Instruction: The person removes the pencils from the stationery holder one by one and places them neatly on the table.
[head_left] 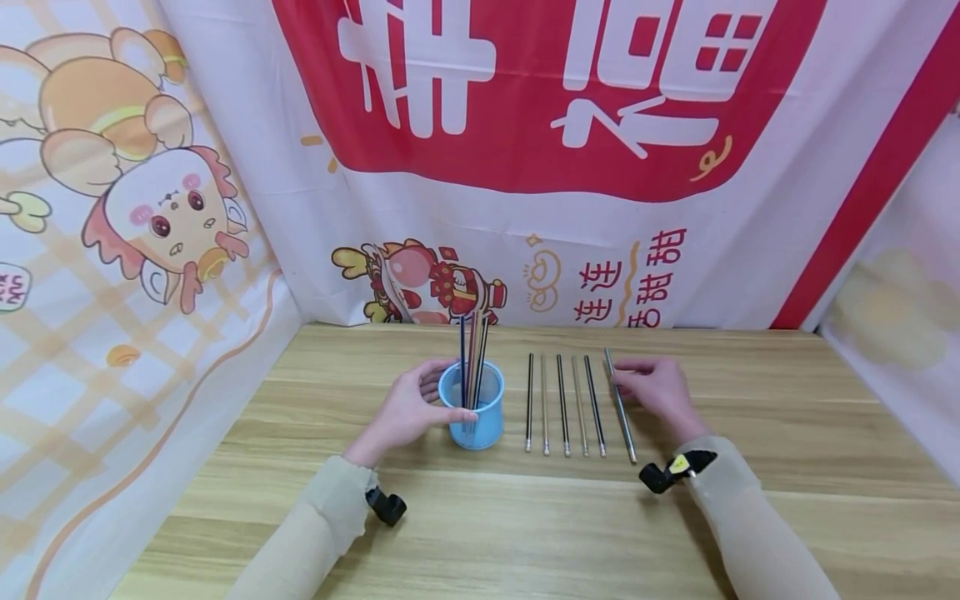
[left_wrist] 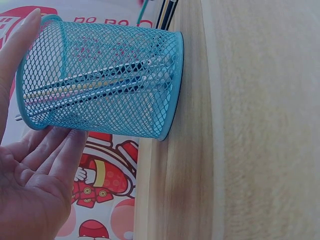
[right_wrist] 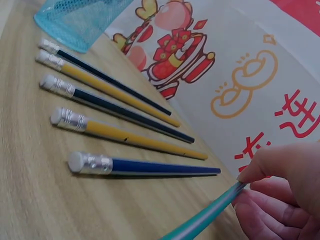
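A light-blue mesh cup (head_left: 483,427) stands upright with several pencils (head_left: 462,358) leaning in it. My left hand (head_left: 401,410) holds it from the left, thumb across the near side and fingers round the far side; the left wrist view shows the thumb by the rim of the cup (left_wrist: 100,75). My right hand (head_left: 660,390) pinches the upper part of a pencil at the right end of a row. In the right wrist view this pencil (right_wrist: 207,215) looks teal, between thumb and fingers. Its lower end in the head view is close to the wood.
Between cup and right hand, several dark and yellow pencils (head_left: 561,404) lie side by side on the wooden table (head_left: 525,533), eraser ends toward me. A printed cloth (head_left: 517,250) hangs behind the table, with another printed cloth (head_left: 247,350) along the left.
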